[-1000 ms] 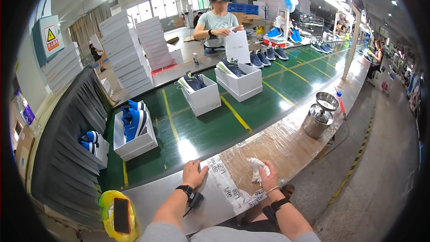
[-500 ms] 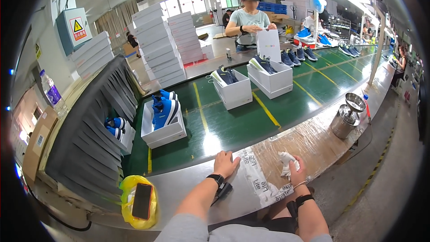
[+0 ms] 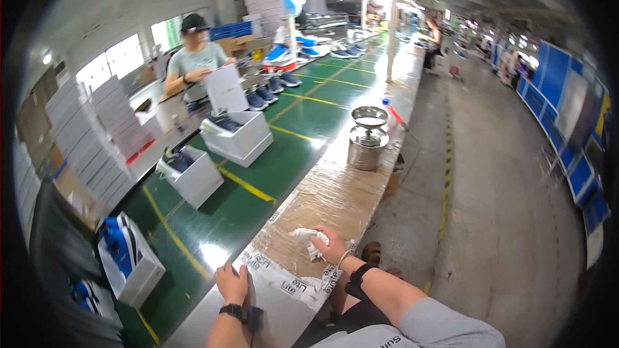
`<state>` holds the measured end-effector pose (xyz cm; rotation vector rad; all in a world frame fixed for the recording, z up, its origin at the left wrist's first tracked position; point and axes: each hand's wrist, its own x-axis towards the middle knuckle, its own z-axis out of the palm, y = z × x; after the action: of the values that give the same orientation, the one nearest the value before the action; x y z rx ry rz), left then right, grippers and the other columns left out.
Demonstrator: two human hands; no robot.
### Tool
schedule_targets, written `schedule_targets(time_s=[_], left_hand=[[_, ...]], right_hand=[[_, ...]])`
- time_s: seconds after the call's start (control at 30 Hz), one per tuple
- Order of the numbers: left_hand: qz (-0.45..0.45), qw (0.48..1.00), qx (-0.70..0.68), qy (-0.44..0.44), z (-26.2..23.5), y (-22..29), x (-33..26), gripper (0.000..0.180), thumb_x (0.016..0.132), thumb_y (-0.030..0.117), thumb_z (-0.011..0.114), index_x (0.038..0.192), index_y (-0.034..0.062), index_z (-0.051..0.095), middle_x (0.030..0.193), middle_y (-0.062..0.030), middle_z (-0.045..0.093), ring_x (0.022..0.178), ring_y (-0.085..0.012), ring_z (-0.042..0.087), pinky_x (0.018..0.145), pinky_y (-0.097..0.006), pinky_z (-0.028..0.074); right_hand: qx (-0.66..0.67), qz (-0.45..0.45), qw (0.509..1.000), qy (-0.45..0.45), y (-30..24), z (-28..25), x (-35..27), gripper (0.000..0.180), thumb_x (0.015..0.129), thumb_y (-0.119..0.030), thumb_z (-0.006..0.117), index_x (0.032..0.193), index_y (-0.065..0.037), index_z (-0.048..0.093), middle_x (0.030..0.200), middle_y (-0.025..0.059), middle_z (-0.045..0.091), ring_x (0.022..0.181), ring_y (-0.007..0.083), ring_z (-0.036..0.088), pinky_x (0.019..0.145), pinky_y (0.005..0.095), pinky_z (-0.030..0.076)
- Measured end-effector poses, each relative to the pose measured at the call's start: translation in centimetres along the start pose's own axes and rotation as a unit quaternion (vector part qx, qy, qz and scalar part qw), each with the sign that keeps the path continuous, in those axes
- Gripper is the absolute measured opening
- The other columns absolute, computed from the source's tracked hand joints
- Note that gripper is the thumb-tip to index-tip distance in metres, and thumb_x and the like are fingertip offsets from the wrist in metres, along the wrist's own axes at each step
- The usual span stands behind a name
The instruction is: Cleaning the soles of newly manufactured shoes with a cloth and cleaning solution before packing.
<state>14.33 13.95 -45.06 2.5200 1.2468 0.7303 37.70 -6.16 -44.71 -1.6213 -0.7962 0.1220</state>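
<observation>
My right hand (image 3: 330,245) is closed around a crumpled white cloth (image 3: 312,238). It presses the cloth on a brown board under clear plastic film (image 3: 335,193). Printed white tape (image 3: 284,281) runs along the board's near end. My left hand (image 3: 232,285) lies on the bare metal bench edge beside the green conveyor, thumb apart from the fingers and nothing in it. Beyond my right hand stands a steel pot with a dish-shaped top (image 3: 367,145).
On the green conveyor (image 3: 290,130) stand an open white box with blue shoes (image 3: 138,280) and two with navy shoes (image 3: 193,183), (image 3: 238,138). A co-worker (image 3: 196,67) across the belt handles a white box lid (image 3: 227,90). Stacked white boxes (image 3: 84,129) rise at left.
The view has swung right, bringing the aisle and blue racks into sight; the phone on the yellow bag has left it. My right hand still grips the cloth on the board.
</observation>
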Motion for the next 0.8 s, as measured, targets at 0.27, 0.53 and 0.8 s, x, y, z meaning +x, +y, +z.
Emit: schedule_targets(time_s=[0.27,0.53,0.8], left_hand=[[0.018,0.999,0.000,-0.033,0.5,1.3,-0.2,0.047,0.082,0.037,0.060,0.107,-0.0014,0.057,0.100,-0.0189,0.052,0.099,-0.0351,0.047,0.089,-0.043,0.038],[0.050,0.999,0.006,0.002,0.9,0.3,0.4,0.044,0.083,0.037,0.059,0.106,-0.0004,0.058,0.100,-0.0177,0.052,0.098,-0.0342,0.048,0.088,-0.043,0.038],[0.033,0.999,0.006,-0.008,0.5,0.5,0.5,0.044,0.082,0.038,0.059,0.103,-0.0012,0.059,0.100,-0.0182,0.052,0.099,-0.0339,0.047,0.089,-0.043,0.038]], right_hand=[[0.011,0.063,0.998,-0.024,0.1,-1.5,-0.6,0.031,0.083,-0.026,0.062,0.108,-0.008,0.059,0.096,0.0146,0.065,0.088,0.0231,0.063,0.077,0.0325,0.048],[-0.002,0.050,0.999,0.001,-0.1,-0.5,-0.3,0.032,0.084,-0.027,0.062,0.109,-0.008,0.059,0.092,0.0135,0.066,0.084,0.0232,0.064,0.074,0.0323,0.049],[0.017,0.068,0.998,-0.007,-0.4,-0.3,-0.4,0.031,0.083,-0.028,0.062,0.107,-0.008,0.060,0.089,0.0129,0.066,0.081,0.0230,0.064,0.072,0.0328,0.049]])
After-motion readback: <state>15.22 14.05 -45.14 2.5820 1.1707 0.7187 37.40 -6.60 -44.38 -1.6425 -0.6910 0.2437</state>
